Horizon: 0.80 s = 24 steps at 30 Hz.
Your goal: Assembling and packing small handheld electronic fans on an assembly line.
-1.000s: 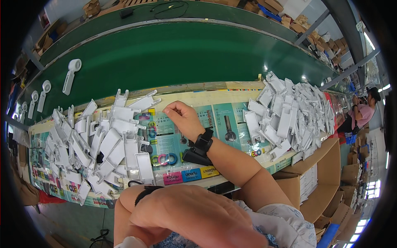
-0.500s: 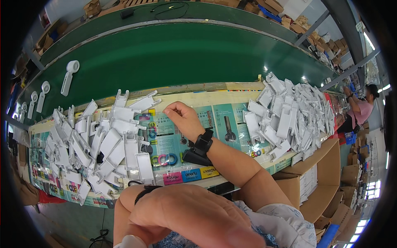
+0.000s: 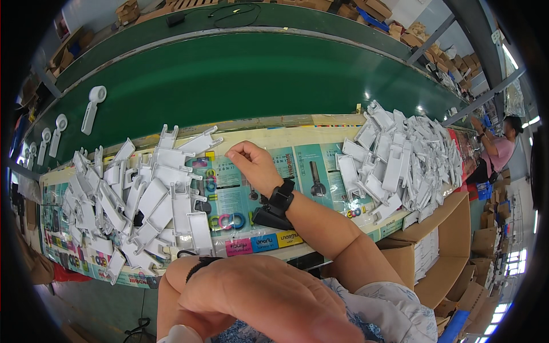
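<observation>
Large and close in the lower middle is my left hand (image 3: 260, 294), blurred at the tip of one stretched finger; its other fingers show poorly, and nothing is seen in it. My right hand (image 3: 254, 167) rests on the printed sheet covering the table (image 3: 234, 197), fingers loosely curled in, nothing visible between them. A black device is strapped to the right wrist. Left of that hand lies a heap of white plastic casing pieces (image 3: 151, 197). A bigger pile of similar white pieces (image 3: 394, 151) stands to its right.
Beyond the table runs a green conveyor belt (image 3: 229, 80) with several white handheld fans (image 3: 93, 108) on its left part. An open cardboard box (image 3: 452, 246) holding white pieces is at my right. A person in pink (image 3: 500, 150) sits farther right. Metal posts flank the belt.
The white fans on the belt have shifted slightly left and nearer. The person at the right has moved an arm a little. Both my hands stay in place.
</observation>
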Motion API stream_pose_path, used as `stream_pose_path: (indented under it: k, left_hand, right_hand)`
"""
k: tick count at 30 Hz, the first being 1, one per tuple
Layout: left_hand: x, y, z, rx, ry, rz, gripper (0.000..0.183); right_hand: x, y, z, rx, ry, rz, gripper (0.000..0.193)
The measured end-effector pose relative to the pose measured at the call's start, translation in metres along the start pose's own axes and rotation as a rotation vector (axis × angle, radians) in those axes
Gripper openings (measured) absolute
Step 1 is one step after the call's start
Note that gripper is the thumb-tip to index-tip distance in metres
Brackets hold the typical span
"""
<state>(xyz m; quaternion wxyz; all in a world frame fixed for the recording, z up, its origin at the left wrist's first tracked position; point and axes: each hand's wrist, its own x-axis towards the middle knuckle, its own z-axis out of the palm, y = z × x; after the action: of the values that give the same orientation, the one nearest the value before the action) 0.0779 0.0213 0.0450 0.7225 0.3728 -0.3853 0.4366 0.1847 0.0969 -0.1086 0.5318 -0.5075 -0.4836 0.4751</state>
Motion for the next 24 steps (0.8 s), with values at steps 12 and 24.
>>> stream_pose_path:
  k: [12,24]
  left_hand:
    - [0.015,0.005,0.009,-0.028,0.012,-0.050,0.066]
    - [0.023,0.007,0.010,-0.106,0.068,-0.060,0.072]
  right_hand:
    - [0.000,0.000,0.000,-0.016,-0.002,0.011,0.016]
    - [0.000,0.000,0.000,-0.007,-0.005,0.019,0.016]
